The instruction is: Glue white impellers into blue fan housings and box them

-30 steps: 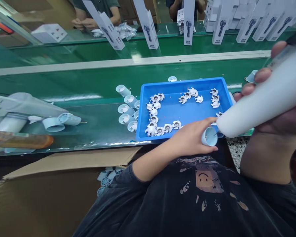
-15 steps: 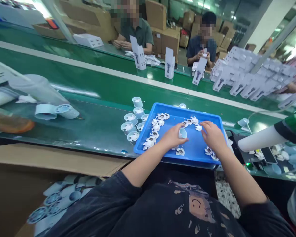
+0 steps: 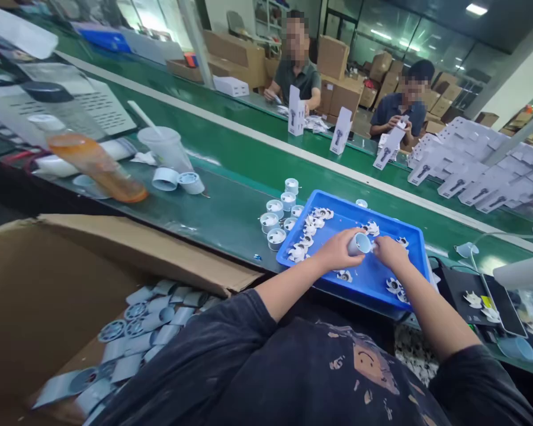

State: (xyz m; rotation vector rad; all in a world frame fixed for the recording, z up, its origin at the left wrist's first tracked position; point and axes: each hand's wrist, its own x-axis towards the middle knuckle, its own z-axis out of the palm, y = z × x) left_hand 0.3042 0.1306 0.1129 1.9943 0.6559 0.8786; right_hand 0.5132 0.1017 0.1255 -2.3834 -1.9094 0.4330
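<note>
My left hand [image 3: 337, 249] is closed round a small light-blue cylinder housing [image 3: 359, 243], held over the blue tray [image 3: 368, 278] with its open end turned right. My right hand [image 3: 388, 251] is pinched at that open end, its fingertips touching the housing; what they hold is too small to make out. White fan impellers [image 3: 304, 242] lie scattered along the tray's left side and near its front right corner [image 3: 394, 286].
Several upright housings [image 3: 278, 214] stand left of the tray on the green bench. A cardboard box [image 3: 128, 331] at lower left holds several more. An orange bottle [image 3: 93, 165] and plastic cup [image 3: 164, 148] lie farther left. Two people sit across the conveyor with white cartons [image 3: 466, 165].
One second ago my right hand held a white tool at the housing; that tool now lies at the right. Both hands moved over the tray, and the right hand closed onto the housing's open end.
</note>
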